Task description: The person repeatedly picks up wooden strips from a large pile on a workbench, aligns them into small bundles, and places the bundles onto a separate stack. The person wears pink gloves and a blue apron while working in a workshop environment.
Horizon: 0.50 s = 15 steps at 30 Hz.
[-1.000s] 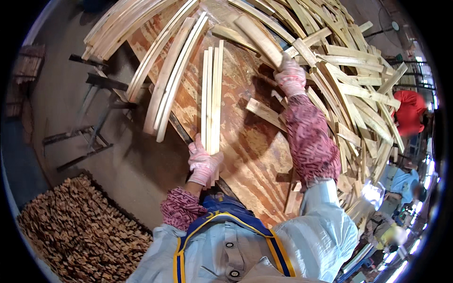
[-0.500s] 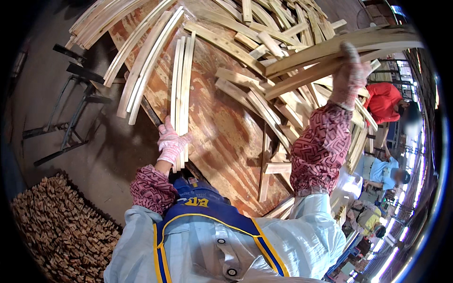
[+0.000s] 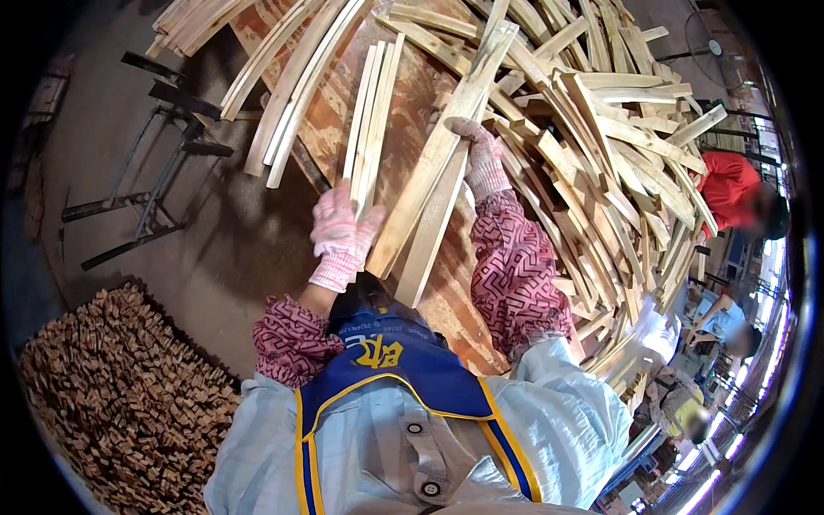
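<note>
My right hand, in a pinkish knitted glove, is closed around two long pale wooden slats, which slant across the worktable with their near ends spread apart. My left hand, gloved alike, rests at the near ends of a narrow row of wooden strips lying side by side. Its thumb and fingers straddle the strips, and the palm hides their ends. The held slats pass just right of this hand.
A large heap of wooden slats covers the right of the worktable. Curved slats overhang its left edge. On the floor stand a metal frame and a big stack of wood pieces. Other people work at right, one in red.
My right hand has brought the two slats from above the heap at right down and leftward, beside the row of strips. My left hand stays at the strips' near ends.
</note>
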Available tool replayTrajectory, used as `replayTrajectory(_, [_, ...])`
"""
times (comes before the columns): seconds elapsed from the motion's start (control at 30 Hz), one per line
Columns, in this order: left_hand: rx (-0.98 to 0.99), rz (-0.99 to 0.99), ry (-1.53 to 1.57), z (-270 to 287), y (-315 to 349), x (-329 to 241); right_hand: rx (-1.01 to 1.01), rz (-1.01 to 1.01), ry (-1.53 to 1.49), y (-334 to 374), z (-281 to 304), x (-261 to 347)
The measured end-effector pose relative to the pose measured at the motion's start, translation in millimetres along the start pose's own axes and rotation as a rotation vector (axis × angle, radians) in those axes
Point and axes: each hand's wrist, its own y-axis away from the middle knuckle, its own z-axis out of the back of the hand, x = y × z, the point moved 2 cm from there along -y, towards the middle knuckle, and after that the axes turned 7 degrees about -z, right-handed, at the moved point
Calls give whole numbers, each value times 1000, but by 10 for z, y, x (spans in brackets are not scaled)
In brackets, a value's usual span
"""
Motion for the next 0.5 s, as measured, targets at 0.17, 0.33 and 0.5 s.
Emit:
replayTrajectory(0.17, [321,144,639,-13,-235,-345,-339,-18,265,112,-374,4])
replayTrajectory(0.33, [111,201,250,143,-173,64,-398,-120,1014,-64,-256,-300])
replayTrajectory(0.5, [-135,385,978,-285,-48,688,-473,6,1324,-163,-673,-805])
